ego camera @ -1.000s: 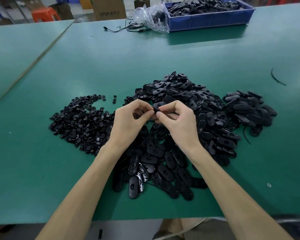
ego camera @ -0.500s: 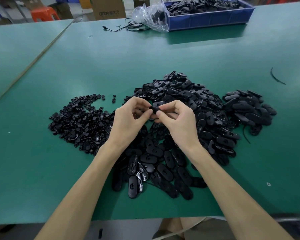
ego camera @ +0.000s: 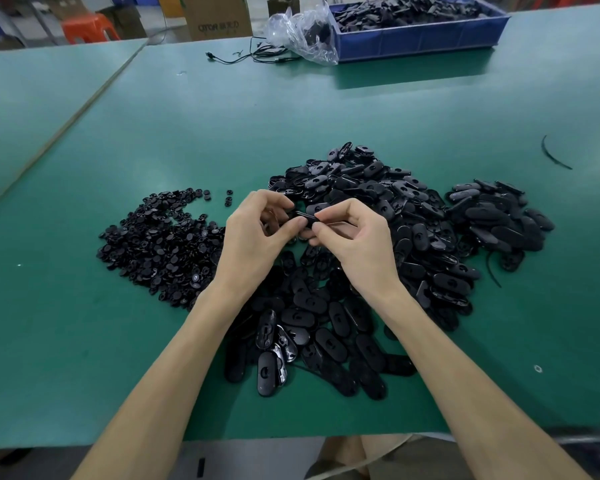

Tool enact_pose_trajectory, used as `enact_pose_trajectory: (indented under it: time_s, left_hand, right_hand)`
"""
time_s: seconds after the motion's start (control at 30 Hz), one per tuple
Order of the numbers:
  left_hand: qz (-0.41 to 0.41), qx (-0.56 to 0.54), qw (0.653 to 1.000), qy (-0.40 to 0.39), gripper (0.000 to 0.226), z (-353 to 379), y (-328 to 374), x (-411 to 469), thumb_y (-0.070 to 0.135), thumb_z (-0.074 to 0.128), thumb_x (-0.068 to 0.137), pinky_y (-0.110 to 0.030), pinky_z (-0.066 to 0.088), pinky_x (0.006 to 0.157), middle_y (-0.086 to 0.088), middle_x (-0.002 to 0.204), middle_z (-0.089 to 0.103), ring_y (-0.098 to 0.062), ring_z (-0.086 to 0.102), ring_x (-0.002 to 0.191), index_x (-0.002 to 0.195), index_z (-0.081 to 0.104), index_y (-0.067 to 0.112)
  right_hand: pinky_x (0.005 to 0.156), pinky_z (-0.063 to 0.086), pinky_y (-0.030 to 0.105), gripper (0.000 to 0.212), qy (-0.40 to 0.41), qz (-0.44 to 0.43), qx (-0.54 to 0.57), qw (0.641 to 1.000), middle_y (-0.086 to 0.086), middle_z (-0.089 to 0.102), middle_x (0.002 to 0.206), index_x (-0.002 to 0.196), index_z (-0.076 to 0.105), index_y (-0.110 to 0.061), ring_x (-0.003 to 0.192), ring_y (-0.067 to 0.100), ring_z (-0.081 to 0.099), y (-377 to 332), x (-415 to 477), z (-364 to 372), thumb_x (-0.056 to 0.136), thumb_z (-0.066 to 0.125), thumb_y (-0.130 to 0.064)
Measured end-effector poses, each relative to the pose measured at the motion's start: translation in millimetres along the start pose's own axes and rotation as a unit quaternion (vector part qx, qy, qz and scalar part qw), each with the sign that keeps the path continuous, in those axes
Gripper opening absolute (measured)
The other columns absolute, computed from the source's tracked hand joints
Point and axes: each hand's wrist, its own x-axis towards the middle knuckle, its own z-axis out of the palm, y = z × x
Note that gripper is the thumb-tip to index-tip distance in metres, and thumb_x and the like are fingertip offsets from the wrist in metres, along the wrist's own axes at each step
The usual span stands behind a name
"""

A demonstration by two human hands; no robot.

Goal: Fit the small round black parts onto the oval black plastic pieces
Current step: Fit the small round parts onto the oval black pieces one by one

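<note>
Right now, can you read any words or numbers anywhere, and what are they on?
"QTOR": printed on the cardboard box at the top of the view. It is blurry, so this is a best reading.
The marks after it on the same box are too blurred to read.
Nothing else shows readable text.

Bare counter (ego camera: 291, 109) lies open between the heaps and the far blue bin (ego camera: 420, 43), and down both near sides. The round parts (ego camera: 160, 244) block the left middle; the oval pieces (ego camera: 413, 237) fill the centre, a smaller pile (ego camera: 499, 220) nearly touching at right. A loose cable (ego camera: 243, 57) and plastic bag (ego camera: 302, 32) crowd the bin's left.
</note>
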Motion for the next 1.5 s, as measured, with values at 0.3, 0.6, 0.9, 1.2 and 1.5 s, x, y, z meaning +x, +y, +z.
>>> enact_pose_trajectory:
  time_s: [0.3, 0.6, 0.9, 1.2, 1.5]
  left_hand:
    - [0.006, -0.006, 0.997, -0.080, 0.011, -5.6, 2.9, 3.3, 0.014, 0.074, 0.095, -0.022, 0.051, 0.076, 0.006, 0.090, 0.076, -0.009, 0.069, 0.083, 0.105, 0.076, 0.017]
    - [-0.007, -0.057, 0.995, -0.076, 0.008, -6.3, 4.5, 1.8, 0.013, 0.078, 0.091, -0.036, 0.057, 0.078, 0.003, 0.087, 0.076, -0.014, 0.070, 0.079, 0.097, 0.076, 0.016]
    - [-0.065, -0.160, 0.980, -0.095, 0.015, -4.6, 2.9, 4.6, 0.015, 0.072, 0.096, -0.027, 0.053, 0.064, -0.002, 0.079, 0.072, -0.009, 0.067, 0.069, 0.102, 0.069, 0.002]
    - [-0.098, -0.242, 0.961, -0.090, 0.025, -9.5, 3.5, 5.4, 0.027, 0.070, 0.094, -0.029, 0.059, 0.083, -0.006, 0.096, 0.079, -0.018, 0.071, 0.086, 0.101, 0.073, 0.003]
    - [-0.138, -0.314, 0.932, -0.116, 0.017, -9.6, 4.9, 4.9, 0.020, 0.065, 0.099, -0.026, 0.057, 0.073, -0.006, 0.078, 0.070, -0.017, 0.063, 0.070, 0.095, 0.071, 0.004]
  right_hand:
    - [0.079, 0.063, 0.033, 0.012, -0.009, -0.012, 0.006, 1.000, 0.006, 0.078, 0.095, 0.098, 0.068, -0.009, 0.085, 0.024, 0.079, 2.5, 0.9, -0.6, 0.094, 0.071, 0.002]
    - [0.076, 0.063, 0.035, 0.016, -0.017, -0.006, -0.020, 1.000, 0.007, 0.077, 0.093, 0.099, 0.064, -0.015, 0.087, 0.022, 0.078, 3.3, 1.1, 0.1, 0.094, 0.075, -0.004]
    - [0.085, 0.064, 0.036, 0.020, -0.041, -0.008, 0.010, 0.999, -0.004, 0.079, 0.094, 0.097, 0.064, -0.015, 0.087, 0.020, 0.079, 3.7, 0.4, -0.5, 0.089, 0.080, -0.005]
    - [0.089, 0.060, 0.045, 0.014, -0.038, -0.023, -0.063, 0.997, 0.002, 0.074, 0.102, 0.096, 0.073, -0.022, 0.089, 0.014, 0.071, -0.8, 0.1, 1.6, 0.089, 0.084, -0.017]
    - [0.073, 0.057, 0.026, 0.010, -0.042, -0.020, -0.030, 0.998, -0.003, 0.078, 0.082, 0.096, 0.072, -0.019, 0.076, 0.014, 0.075, 1.0, 0.4, 3.0, 0.092, 0.081, -0.017]
